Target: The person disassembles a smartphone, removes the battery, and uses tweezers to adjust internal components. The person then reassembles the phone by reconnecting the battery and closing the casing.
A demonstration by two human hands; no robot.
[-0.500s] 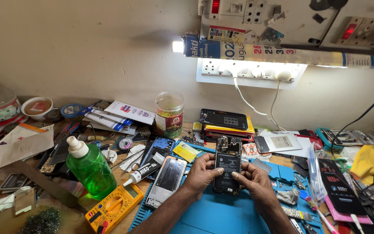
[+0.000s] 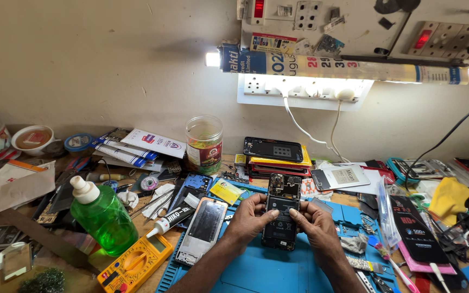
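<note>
We see an opened smartphone [image 2: 281,211], its back cover off and its battery and circuit board bared, lying on the blue work mat [image 2: 256,268] at the middle of the table's near edge. Both hands grip it. The left hand [image 2: 247,218] clasps its left side, thumb laid across the battery; the right hand [image 2: 316,228] clasps its right side, thumb meeting the other near the phone's middle. The phone's lower end rests on the mat, between the two palms.

Just left of the left hand lies a second phone [image 2: 203,228] with a dark screen, partly on the mat's left edge. Beyond it towards the table's left end we find a white glue tube [image 2: 172,220], a green plastic bottle [image 2: 103,216] with a white cap, and a yellow multimeter [image 2: 135,263] at the near edge. A clear jar [image 2: 204,144] stands near the table's far edge, with a stack of phones and packets [image 2: 274,157] to its right.

The fingers of both hands are hidden behind the phone, so we cannot tell how they lie beneath it. The forearms are cut off by the lower frame. The small parts on the circuit board are too fine to make out, and the clutter at the table's right end [image 2: 451,217] is hard to sort.
</note>
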